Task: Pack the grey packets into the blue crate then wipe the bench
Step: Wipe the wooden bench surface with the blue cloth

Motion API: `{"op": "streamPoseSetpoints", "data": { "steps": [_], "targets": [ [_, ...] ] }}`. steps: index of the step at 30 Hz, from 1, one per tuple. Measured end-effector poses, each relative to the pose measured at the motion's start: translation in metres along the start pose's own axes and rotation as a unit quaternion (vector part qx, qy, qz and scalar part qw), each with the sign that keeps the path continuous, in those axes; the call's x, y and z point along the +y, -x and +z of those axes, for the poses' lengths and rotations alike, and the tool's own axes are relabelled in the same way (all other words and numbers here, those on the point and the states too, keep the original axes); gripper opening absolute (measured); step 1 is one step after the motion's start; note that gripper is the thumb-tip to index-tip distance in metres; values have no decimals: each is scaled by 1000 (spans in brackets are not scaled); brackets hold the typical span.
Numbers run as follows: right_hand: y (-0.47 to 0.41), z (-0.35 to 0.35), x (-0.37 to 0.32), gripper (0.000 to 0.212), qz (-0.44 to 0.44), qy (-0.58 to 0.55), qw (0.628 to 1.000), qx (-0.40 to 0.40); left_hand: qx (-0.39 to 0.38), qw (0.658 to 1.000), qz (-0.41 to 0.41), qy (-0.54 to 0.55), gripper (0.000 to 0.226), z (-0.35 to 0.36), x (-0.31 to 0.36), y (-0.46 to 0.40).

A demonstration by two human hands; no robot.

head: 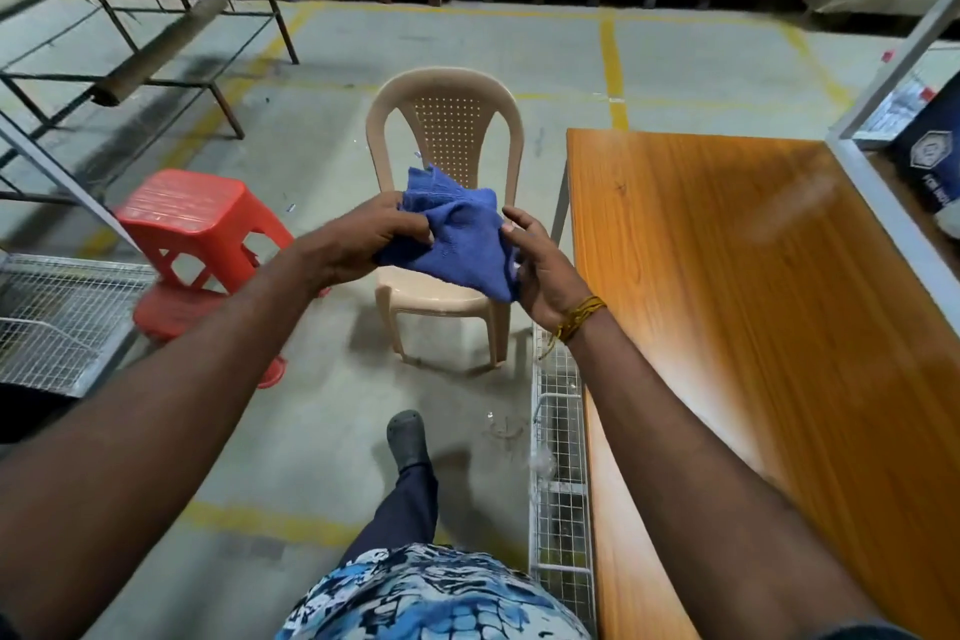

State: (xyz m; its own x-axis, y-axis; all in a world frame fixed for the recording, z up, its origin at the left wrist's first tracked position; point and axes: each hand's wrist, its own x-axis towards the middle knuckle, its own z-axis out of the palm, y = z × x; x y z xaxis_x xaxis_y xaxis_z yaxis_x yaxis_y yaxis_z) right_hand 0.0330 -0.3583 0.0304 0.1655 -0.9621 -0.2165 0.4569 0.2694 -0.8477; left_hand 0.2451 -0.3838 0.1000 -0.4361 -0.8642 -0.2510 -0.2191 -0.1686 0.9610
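In the head view, the cloth (457,234) hung bunched between 2 hands in front of the chest, out over the floor and above a beige chair (447,203). The left hand (374,237) gripped its left edge with fingers curled into the fabric; the right hand (537,270) held the right edge, thumb pinching it against the palm side while the other fingers spread loosely. The surface (769,327) lay to the right of both hands, its long axis running away from the person, so the right hand was nearer and the cloth would likely have to travel rightward and down to reach the wood. Both forearms were stretched forward, converging on the cloth. No grey packets or blue crate showed, so packing looked finished and wiping not yet begun.
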Motion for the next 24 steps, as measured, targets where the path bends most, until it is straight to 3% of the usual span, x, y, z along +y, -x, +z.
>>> {"op": "streamPoseSetpoints", "data": {
  "steps": [3,8,10,12,15,17,20,22,24],
  "targets": [
    [-9,1,12,48,2,-36,999,-11,29,999,-19,-15,29,-11,-9,-11],
    [-40,1,26,58,-73,98,984,127,178,984,12,27,51,-27,-52,-46],
    [-56,3,29,55,-132,234,941,207,257,966,41,1,67,-30,-68,-59],
    [-73,6,30,47,-187,333,886,261,309,941,92,-103,71,-31,-79,-71],
    [-99,11,34,25,-259,446,824,236,354,876,210,-250,56,-34,-88,-92],
    [-125,8,41,14,-283,511,788,195,349,829,254,-355,42,-45,-94,-108],
    [-166,0,42,27,-234,550,784,170,282,766,283,-503,27,-75,-118,-138],
    [-196,-13,49,29,-250,629,723,134,215,760,281,-545,25,-99,-140,-165],
    [-230,-26,63,19,-225,679,696,71,149,766,276,-561,27,-120,-166,-195]
  ]
}}
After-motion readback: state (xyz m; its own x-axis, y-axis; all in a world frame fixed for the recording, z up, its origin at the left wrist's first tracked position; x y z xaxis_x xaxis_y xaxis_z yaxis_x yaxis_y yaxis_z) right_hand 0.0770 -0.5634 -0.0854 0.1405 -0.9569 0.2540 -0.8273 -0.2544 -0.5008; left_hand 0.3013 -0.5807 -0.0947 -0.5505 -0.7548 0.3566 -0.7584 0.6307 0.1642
